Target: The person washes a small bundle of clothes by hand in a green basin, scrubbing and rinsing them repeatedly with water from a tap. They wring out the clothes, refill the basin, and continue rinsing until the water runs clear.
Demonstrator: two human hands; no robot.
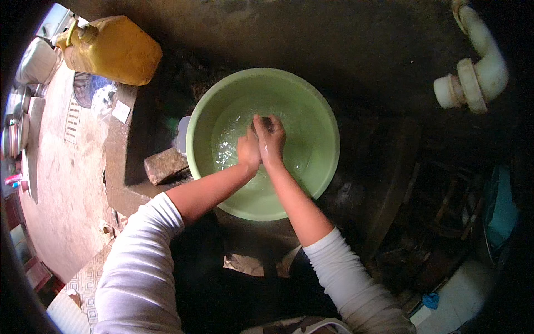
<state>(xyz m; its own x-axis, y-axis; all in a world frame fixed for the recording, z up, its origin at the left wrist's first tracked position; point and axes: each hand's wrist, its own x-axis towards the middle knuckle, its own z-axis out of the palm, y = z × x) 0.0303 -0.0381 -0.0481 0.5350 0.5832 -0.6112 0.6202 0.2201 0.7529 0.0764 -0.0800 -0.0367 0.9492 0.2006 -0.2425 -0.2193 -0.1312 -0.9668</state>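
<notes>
Both my hands are pressed together over a light green plastic basin (262, 211) with clear water (250, 183) in it. My left hand (248, 148) and my right hand (273, 144) close around a small dark object (267, 123). Fingers cover most of it, so its kind is unclear. Wet skin glistens on the right hand and wrist. White sleeves are pushed up to both elbows.
A yellow jerrycan (121, 50) stands upper left, near a sloping concrete ledge (117, 167). A brick-like block (166, 165) lies beside the basin. At upper right a white plastic drain pipe (492, 71) sticks out. Stacked metal pots (16, 125) line the far left.
</notes>
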